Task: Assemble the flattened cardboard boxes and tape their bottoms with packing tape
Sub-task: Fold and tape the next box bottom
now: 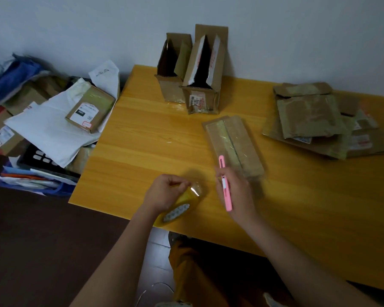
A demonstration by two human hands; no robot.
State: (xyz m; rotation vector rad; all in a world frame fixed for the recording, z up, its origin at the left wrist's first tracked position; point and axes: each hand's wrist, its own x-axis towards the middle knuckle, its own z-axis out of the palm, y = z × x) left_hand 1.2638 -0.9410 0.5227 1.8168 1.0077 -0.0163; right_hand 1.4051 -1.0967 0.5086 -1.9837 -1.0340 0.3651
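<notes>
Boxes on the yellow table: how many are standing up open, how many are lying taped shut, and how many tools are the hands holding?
Open boxes standing by the wall: 2
Taped box lying flat: 1
Tools in hands: 2, the tape roll in the left hand and the pink cutter in the right hand
Total: 5

The right hand is motion-blurred and covers the near end of the taped box. The desk runs off frame at 3 o'clock. The tape roll is blurred, half hidden under the left hand.
</notes>
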